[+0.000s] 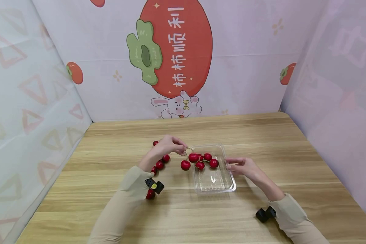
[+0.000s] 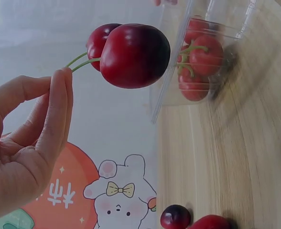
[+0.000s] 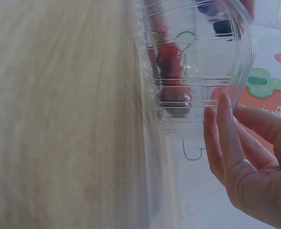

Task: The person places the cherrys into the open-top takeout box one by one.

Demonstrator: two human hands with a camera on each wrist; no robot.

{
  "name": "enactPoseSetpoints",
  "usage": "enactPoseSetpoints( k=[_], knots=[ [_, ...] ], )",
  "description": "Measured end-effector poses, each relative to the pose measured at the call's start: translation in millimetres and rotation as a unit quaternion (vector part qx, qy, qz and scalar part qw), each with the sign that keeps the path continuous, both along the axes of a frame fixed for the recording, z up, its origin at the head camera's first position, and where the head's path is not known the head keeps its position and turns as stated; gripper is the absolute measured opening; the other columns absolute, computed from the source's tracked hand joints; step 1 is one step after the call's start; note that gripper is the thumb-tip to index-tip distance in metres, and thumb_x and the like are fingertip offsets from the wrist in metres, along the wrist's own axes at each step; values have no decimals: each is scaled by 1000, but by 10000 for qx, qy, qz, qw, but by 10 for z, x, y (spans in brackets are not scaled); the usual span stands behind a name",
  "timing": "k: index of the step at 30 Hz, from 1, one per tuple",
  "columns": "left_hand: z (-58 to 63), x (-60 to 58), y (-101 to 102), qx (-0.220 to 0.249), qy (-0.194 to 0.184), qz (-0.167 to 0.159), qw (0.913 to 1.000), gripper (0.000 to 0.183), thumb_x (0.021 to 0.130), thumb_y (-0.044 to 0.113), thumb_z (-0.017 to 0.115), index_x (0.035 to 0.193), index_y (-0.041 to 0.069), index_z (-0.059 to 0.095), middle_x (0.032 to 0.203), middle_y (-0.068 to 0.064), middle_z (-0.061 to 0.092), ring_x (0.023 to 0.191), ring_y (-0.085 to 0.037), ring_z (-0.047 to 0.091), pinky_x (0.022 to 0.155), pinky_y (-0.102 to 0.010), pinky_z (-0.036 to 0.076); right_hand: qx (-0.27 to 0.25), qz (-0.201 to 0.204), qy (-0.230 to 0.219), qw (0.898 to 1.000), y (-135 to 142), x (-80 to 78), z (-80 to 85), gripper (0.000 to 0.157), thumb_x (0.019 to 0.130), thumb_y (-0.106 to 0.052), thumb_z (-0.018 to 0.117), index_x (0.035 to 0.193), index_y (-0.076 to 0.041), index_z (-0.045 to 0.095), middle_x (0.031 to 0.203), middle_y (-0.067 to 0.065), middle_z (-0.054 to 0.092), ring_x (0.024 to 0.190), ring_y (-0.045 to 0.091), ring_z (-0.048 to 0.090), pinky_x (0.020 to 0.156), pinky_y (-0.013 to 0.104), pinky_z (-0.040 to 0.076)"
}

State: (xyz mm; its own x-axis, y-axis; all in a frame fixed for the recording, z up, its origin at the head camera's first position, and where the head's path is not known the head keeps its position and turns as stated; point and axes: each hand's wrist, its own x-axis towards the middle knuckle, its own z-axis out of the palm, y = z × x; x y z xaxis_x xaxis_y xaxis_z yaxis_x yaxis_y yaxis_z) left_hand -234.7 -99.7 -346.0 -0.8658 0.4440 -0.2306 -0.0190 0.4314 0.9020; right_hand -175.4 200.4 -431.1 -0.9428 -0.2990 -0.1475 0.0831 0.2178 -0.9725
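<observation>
My left hand (image 1: pixel 170 145) pinches the thin green stems of a pair of cherries (image 2: pixel 135 56) between thumb and fingertips. In the head view these cherries hang by the left edge of a clear plastic container (image 1: pixel 213 183), one at its rim and one just outside. Several other cherries (image 1: pixel 214 163) with green stems lie inside it, toward the far end. With thumb and fingers, my right hand (image 1: pixel 244 166) grips the container's right rim; in the right wrist view the fingertips (image 3: pixel 224 102) meet that rim.
More loose cherries (image 1: pixel 160 165) lie on the wooden table (image 1: pixel 109 189) in a rough line, partly hidden beneath the left hand and forearm. A printed cloth backdrop (image 1: pixel 247 67) stands behind the table, with cloth walls at both sides.
</observation>
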Motion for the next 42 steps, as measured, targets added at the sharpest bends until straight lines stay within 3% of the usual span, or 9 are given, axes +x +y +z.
enactPoseSetpoints(
  k=[6,12,16,22,25,32,42],
  knots=[
    [20,5,83,-100,4,-86,9999,17,81,9,60,92,-3,66,90,-16,65,69,-16,65,79,-30,49,13,-28,-6,10000,3,-3,-4,46,81,-10,62,119,12,47,116,27,51,93,29,60,77,28,49],
    [-6,-10,149,-5,45,-281,9996,20,81,9,60,94,-6,65,88,-13,65,74,-24,65,76,-30,50,11,24,-1,10000,10,1,8,47,81,-11,62,120,11,47,117,27,51,94,30,59,78,29,49],
    [18,11,193,168,62,-380,9991,19,82,7,59,93,-7,64,87,-15,65,73,-23,65,74,-30,51,-4,34,-4,10000,10,3,13,47,81,-11,62,120,11,47,117,27,52,94,29,59,78,29,49],
    [-4,22,286,269,4,-326,9991,19,81,6,58,93,-7,64,87,-18,65,79,-32,63,74,-29,51,-12,27,20,10000,9,1,11,47,81,-11,62,120,11,47,116,27,52,93,29,60,77,29,49],
    [-71,-1,327,251,-11,-303,9992,18,80,5,58,92,-7,64,82,-17,65,75,-30,64,74,-31,51,4,10,22,10000,8,7,13,47,81,-11,63,119,11,47,116,27,52,93,28,60,78,30,49],
    [-129,-17,379,200,27,-492,9986,20,80,0,55,95,-11,62,78,-14,65,62,-13,62,74,-36,51,-41,15,3,10000,5,22,21,48,81,-11,62,120,11,47,116,27,52,93,27,60,77,30,49],
    [-169,-8,405,224,15,-513,9984,16,81,-3,55,93,-11,62,79,-17,65,65,-18,64,74,-38,50,-33,14,-33,10000,11,27,19,49,81,-12,63,120,12,46,116,27,52,93,26,60,77,30,50]
  ],
)
